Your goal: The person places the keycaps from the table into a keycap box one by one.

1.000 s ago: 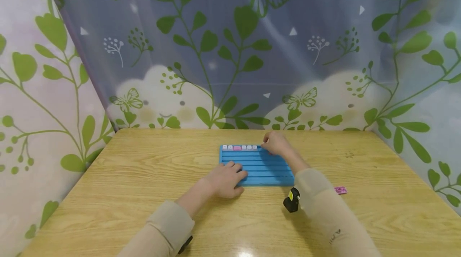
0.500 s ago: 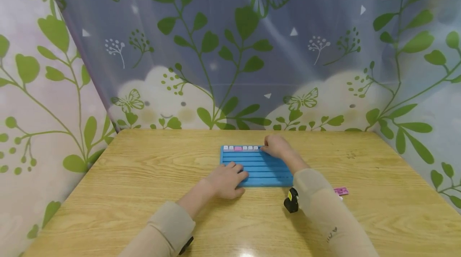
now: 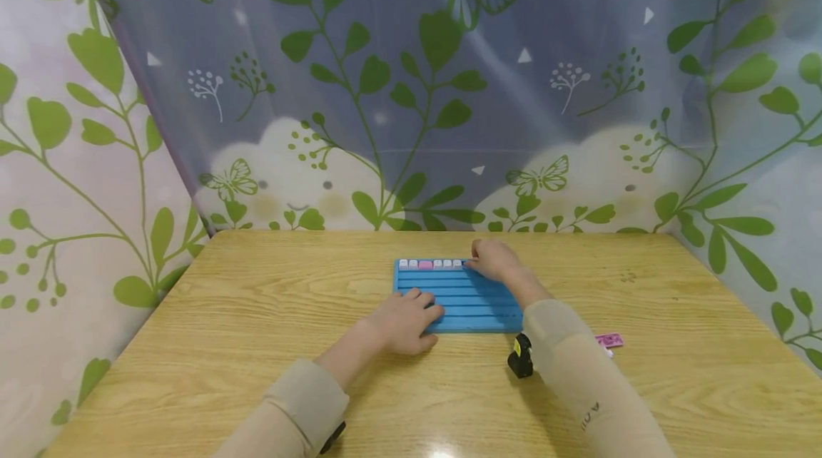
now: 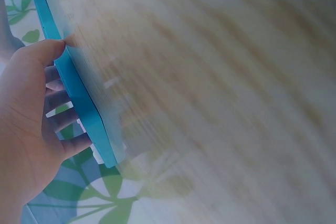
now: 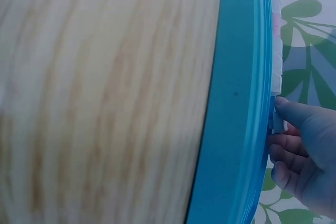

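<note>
A blue tray with ridged rows (image 3: pixel 475 301) lies on the table. Along its far row stand several small white tiles (image 3: pixel 447 265) and a wider pink tile (image 3: pixel 426 265). My left hand (image 3: pixel 404 322) holds the tray's near left corner, the thumb at the front edge and the fingers over the ridges. At the far right of the row, my right hand (image 3: pixel 494 260) pinches a white tile (image 5: pixel 279 124) between thumb and fingers, close to the last tile in line. In the head view that tile is hidden by the fingers.
Right of the tray, partly behind the right sleeve (image 3: pixel 568 344), lie a pink flat piece (image 3: pixel 610 339) and small white pieces (image 3: pixel 607 352). The wooden table (image 3: pixel 257 294) ends at a patterned curtain (image 3: pixel 359 123).
The right hand shifts very slightly toward the tile row and stays there. White pieces beside the right sleeve come into sight. The left hand keeps its place on the tray.
</note>
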{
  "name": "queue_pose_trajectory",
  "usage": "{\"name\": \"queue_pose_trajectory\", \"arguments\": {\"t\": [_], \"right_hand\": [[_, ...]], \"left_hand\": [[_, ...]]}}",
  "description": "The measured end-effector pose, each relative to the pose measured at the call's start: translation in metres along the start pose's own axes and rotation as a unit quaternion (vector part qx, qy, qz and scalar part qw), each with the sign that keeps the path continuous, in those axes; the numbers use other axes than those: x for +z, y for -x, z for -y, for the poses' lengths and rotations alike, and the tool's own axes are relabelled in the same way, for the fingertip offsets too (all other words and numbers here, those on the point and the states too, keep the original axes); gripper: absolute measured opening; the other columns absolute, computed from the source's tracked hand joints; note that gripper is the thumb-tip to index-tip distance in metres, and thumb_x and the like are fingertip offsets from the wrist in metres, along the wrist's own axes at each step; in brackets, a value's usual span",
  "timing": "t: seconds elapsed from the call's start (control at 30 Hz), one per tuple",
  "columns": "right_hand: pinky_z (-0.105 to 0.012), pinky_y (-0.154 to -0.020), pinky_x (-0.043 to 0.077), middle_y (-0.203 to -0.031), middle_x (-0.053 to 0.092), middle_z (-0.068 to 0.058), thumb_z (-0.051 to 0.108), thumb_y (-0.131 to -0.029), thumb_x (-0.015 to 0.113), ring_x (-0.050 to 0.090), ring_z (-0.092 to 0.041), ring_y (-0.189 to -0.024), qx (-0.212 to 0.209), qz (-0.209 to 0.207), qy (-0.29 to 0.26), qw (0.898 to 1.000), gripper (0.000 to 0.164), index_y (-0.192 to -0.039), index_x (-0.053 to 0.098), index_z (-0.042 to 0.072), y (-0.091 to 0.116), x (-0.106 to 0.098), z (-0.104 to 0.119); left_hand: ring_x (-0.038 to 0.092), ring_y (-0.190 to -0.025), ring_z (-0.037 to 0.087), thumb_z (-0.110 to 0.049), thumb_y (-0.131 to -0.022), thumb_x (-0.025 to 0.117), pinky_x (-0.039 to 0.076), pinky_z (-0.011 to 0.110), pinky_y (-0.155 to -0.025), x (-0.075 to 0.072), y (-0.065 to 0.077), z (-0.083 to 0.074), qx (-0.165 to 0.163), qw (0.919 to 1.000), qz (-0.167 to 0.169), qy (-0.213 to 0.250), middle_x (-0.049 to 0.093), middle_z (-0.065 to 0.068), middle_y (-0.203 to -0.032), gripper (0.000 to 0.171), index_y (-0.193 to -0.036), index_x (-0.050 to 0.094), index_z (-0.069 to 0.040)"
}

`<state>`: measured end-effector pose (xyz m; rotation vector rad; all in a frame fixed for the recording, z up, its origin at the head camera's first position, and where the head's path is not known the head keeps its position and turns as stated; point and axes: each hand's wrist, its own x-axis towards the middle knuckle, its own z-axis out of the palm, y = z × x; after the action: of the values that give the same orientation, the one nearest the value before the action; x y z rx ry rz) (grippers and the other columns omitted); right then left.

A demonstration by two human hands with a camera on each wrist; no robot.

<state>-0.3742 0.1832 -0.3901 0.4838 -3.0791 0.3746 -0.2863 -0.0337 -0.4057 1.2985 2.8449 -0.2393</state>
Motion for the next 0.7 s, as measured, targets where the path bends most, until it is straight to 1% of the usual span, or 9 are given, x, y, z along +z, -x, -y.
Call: {"name": "queue_pose_trajectory", "arguments": {"t": [0.27, 0.5, 0.6, 0.7], "right_hand": [[-0.034, -0.062, 0.043, -0.077, 0.056, -0.006, 0.025, -0.09, 0.062, 0.052, -0.019, -0.067, -0.006, 0.006, 0.012, 1.0, 0.022, -0.087, 0.056, 0.004, -0.0006, 0.0022, -0.0022], [-0.034, -0.061, 0.041, -0.075, 0.056, -0.006, 0.024, -0.089, 0.063, 0.05, -0.02, -0.066, -0.015, -0.002, 0.001, 1.0, 0.021, -0.085, 0.056, 0.005, -0.0003, 0.0029, -0.005], [-0.034, -0.062, 0.042, -0.077, 0.056, -0.007, 0.023, -0.089, 0.063, 0.051, -0.02, -0.067, -0.017, 0.002, -0.009, 1.0, 0.02, -0.087, 0.056, 0.004, 0.0008, 0.0021, -0.0073], [-0.036, -0.065, 0.045, -0.083, 0.059, -0.008, 0.021, -0.089, 0.063, 0.054, -0.021, -0.072, -0.023, 0.01, -0.015, 1.0, 0.019, -0.092, 0.058, 0.003, 0.0023, 0.0005, -0.0102]], "left_hand": [[0.044, -0.117, 0.022, -0.045, -0.093, 0.047, 0.041, 0.042, -0.092, 0.0002, 0.0002, -0.0006, 0.0, 1.0, -0.002, -0.003, 0.047, 0.003, -0.13, 0.049, -0.135, 0.046, -0.02], [0.043, -0.119, 0.023, -0.045, -0.093, 0.047, 0.04, 0.041, -0.094, 0.0009, 0.0001, -0.0001, -0.002, 1.0, -0.002, -0.003, 0.046, 0.004, -0.132, 0.05, -0.135, 0.046, -0.02], [0.042, -0.119, 0.023, -0.045, -0.093, 0.046, 0.039, 0.042, -0.095, 0.0, 0.0005, -0.0004, -0.002, 1.0, -0.001, -0.003, 0.046, 0.004, -0.132, 0.05, -0.136, 0.045, -0.019], [0.042, -0.119, 0.024, -0.045, -0.093, 0.046, 0.039, 0.042, -0.095, -0.0001, 0.0009, -0.0005, -0.003, 1.0, -0.002, -0.001, 0.046, 0.004, -0.132, 0.05, -0.136, 0.045, -0.019]]}}
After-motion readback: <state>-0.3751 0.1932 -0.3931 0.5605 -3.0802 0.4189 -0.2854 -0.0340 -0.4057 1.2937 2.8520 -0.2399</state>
